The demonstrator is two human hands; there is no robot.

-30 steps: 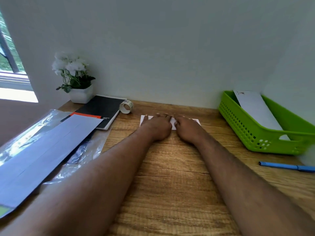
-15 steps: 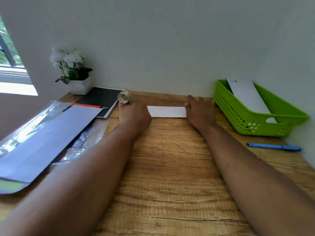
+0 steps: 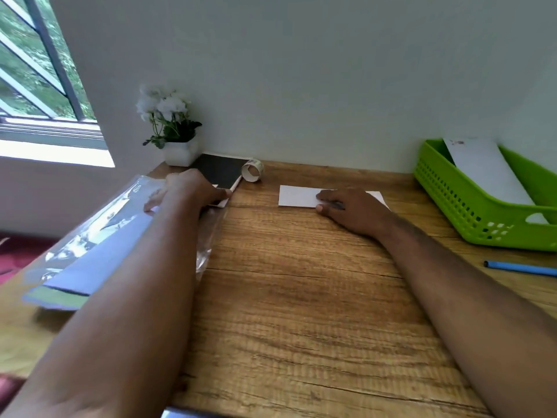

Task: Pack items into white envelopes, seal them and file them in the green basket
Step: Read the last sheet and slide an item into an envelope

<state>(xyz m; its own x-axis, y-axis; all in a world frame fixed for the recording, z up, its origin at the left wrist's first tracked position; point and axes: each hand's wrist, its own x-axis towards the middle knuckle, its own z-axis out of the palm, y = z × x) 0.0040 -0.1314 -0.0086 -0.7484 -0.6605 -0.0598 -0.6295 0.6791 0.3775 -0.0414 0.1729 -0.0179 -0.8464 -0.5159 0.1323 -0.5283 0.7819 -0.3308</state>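
Observation:
A white folded paper (image 3: 297, 196) lies flat on the wooden desk (image 3: 289, 297) near the back wall. My right hand (image 3: 352, 208) rests palm down on its right half, fingers straight and pointing left. My left hand (image 3: 187, 191) has reached left and lies over the far end of a pack of pale envelopes (image 3: 99, 254) in clear plastic wrap (image 3: 205, 251); its thumb touches the corner of a black notebook (image 3: 220, 171). A green basket (image 3: 452, 194) at the right holds one white envelope (image 3: 488, 170) leaning on its back wall.
A roll of tape (image 3: 252, 171) stands beside the notebook. A small white pot of white flowers (image 3: 173, 131) sits in the back left corner. A blue pen (image 3: 521, 268) lies in front of the basket. A window is at the far left.
My left hand left the white paper and moved left onto the envelope pack. My right hand slid from the paper's right end towards its middle. The view shifted right and down.

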